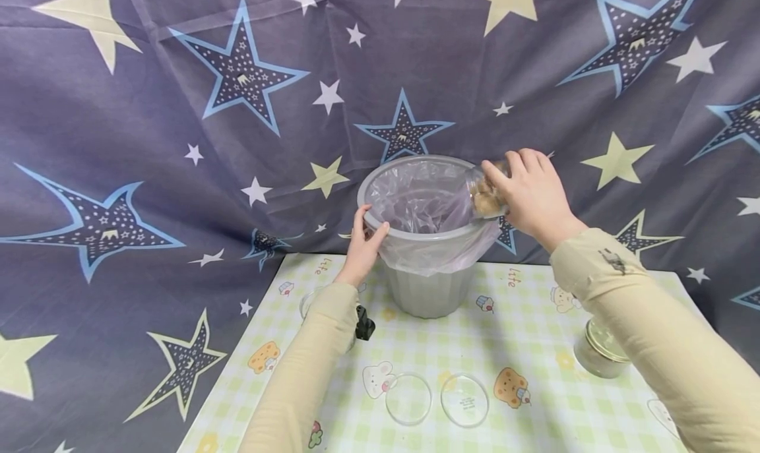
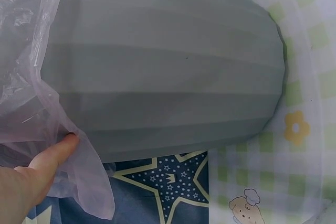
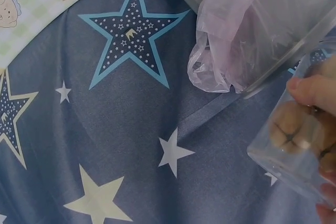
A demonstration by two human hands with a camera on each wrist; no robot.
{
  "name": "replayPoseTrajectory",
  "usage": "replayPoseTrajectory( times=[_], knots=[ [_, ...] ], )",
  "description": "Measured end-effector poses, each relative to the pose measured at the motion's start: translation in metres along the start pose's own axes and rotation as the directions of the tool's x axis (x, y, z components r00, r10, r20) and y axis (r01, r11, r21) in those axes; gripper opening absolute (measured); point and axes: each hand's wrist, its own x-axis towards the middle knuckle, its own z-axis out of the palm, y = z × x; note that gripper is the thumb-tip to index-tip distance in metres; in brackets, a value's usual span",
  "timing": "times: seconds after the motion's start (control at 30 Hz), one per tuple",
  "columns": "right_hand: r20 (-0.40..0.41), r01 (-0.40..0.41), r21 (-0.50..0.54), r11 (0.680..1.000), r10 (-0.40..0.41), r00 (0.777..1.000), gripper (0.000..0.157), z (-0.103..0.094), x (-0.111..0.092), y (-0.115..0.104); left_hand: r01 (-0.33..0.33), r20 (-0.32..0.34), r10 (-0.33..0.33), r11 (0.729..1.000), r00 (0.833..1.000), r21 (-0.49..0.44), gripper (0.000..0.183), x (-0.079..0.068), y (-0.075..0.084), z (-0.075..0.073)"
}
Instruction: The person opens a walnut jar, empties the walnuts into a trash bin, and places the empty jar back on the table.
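In the head view, my right grip [image 1: 534, 192] grasps a clear jar [image 1: 485, 197], tilted at the 3 o'clock side of the grey bin [image 1: 430, 295], one end toward its opening. My left grip [image 1: 361, 252] holds the rim at 8 o'clock, where the pale liner [image 1: 436, 258] folds over. The bin stands on the surface [image 1: 534, 337]; from it, two clear discs [image 1: 465, 400] lie toward 6 o'clock and a lidded jar [image 1: 602, 351] at 4. I judge the clear jar stiff and smooth, likely slippery, best wrapped near the end away from the bin; glass or plastic, I cannot tell.

In the left wrist view, a digit of my left grip presses the liner at 8 o'clock. The film looks thin and soft, apt to slide, so I'd pin it against the rim.

In the right wrist view, the clear jar sits at 4 o'clock, round brown pieces [image 3: 289, 124] inside; they look light and ready to tumble.
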Motion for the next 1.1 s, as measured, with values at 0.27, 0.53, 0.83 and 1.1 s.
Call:
replayPoseTrajectory(
  times=[0.27,0.53,0.83,1.1],
  knots=[
    [0.056,-0.031,0.003,1.000,0.031,0.998,0.077,-0.0006,-0.0005,-0.0015,-0.002,0.008,0.002,1.000,1.000,-0.004,0.058,-0.0022,0.0044,0.0004],
    [-0.007,0.003,-0.010,1.000,-0.003,1.000,0.067,0.0025,0.0001,-0.0040,-0.012,-0.006,0.012,1.000,1.000,0.005,0.057,-0.0003,0.0006,0.0011],
    [-0.034,0.002,-0.028,1.000,-0.003,0.999,0.059,0.0033,0.0029,-0.0080,-0.007,0.001,0.007,1.000,1.000,0.002,0.057,0.0002,-0.0008,0.0007],
    [-0.012,-0.029,-0.038,0.999,0.029,1.000,0.065,0.0047,0.0037,-0.0078,-0.002,-0.004,0.002,1.000,1.000,0.002,0.057,0.0004,-0.0003,0.0004]
  ],
)
